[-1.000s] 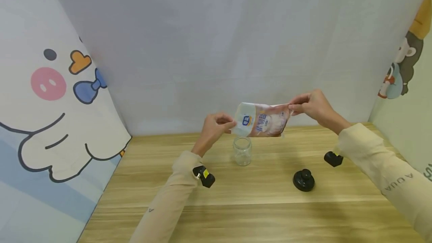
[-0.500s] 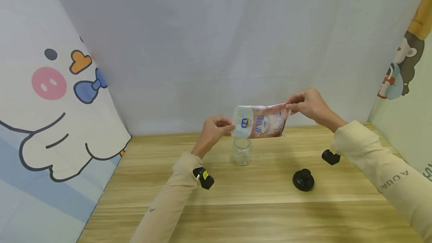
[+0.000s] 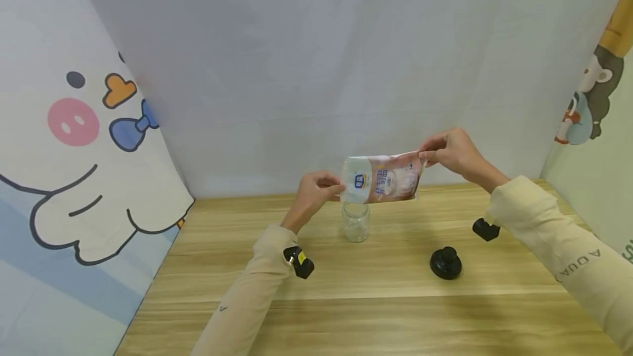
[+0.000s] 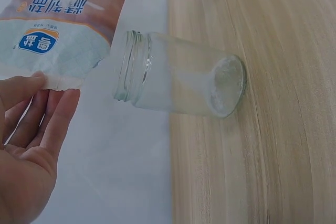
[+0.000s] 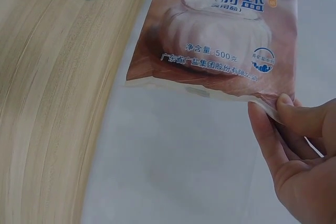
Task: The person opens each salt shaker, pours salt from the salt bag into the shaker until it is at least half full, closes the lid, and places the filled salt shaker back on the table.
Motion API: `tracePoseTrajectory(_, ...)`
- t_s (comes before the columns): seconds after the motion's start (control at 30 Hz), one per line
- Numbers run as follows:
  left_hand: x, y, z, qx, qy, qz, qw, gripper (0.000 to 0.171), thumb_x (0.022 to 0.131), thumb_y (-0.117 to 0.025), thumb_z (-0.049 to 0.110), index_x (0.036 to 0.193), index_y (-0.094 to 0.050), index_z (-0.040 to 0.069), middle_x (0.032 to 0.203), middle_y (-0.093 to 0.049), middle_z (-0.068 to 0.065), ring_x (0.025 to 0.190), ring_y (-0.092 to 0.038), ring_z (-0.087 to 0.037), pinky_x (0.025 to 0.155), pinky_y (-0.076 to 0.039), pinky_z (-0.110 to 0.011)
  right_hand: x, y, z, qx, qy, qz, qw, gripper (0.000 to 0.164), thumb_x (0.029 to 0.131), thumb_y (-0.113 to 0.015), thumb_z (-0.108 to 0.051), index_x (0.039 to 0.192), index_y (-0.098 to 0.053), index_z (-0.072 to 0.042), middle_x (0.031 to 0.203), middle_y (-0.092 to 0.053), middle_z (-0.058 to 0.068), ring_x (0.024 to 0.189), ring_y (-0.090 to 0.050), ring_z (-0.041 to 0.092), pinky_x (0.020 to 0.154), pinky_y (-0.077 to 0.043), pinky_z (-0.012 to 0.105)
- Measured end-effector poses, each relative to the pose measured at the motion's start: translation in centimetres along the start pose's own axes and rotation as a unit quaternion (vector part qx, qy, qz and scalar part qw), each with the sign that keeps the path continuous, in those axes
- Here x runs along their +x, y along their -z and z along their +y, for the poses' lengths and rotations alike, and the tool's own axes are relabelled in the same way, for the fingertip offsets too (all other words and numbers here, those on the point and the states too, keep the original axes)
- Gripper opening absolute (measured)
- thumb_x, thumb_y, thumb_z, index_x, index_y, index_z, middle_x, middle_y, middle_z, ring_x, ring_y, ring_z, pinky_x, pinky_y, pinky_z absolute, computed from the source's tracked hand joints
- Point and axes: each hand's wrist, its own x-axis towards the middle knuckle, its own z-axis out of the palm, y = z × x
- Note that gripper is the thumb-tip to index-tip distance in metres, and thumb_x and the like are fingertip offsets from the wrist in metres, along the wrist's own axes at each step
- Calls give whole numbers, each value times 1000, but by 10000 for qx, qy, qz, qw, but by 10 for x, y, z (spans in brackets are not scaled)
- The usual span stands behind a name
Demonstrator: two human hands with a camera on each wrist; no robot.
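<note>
A salt bag point(image 3: 390, 177), pale blue at one end and brown-pink at the other, is held on its side above the table. My left hand point(image 3: 314, 194) pinches the edge of its pale end between thumb and fingers. At the opposite end, a corner is pinched by my right hand point(image 3: 459, 155). Below the pale end a clear glass jar point(image 3: 356, 227) stands upright and uncovered, its rim partly behind the bag. In the left wrist view, white salt point(image 4: 227, 85) lies at the jar's bottom and a faint white streak runs down inside towards it.
A round black lid with a knob point(image 3: 446, 263) lies on the wooden table point(image 3: 376, 312), right of the jar and nearer me. A grey-white cloth wall point(image 3: 316, 70) rises behind the table, with printed cartoon panels at both sides.
Over the last second the bag and both hands have shifted slightly left, the pale end dipping a little. Both hands keep their pinch; jar and lid stay in place.
</note>
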Motion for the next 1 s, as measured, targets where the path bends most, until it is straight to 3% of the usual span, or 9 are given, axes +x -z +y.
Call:
tracePoseTrajectory(0.37,1,-3,-4,-74,-137,211,9997,13,84,-69,1,90,-64,-8,87,-66,-17,81,-66,-27,75,-60,-42,-1,2,-4,-72,29,42,10000,19,91,-61,-4,102,-66,11,95,-66,24,75,-67,24,64,-59,24)
tracePoseTrajectory(0.63,1,-4,-5,-95,-146,254,9995,11,84,-69,1,88,-63,-7,85,-66,-15,79,-66,-24,73,-61,-37,0,3,-6,-168,105,44,9998,18,92,-61,-4,101,-66,11,95,-66,24,75,-67,26,63,-59,24)
tracePoseTrajectory(1.0,1,-5,-6,-175,-172,260,9994,10,84,-70,0,87,-64,-7,83,-66,-15,77,-66,-23,75,-60,-43,0,4,-6,-261,129,-18,9996,18,91,-62,-4,101,-66,10,95,-67,24,75,-67,25,64,-59,25)
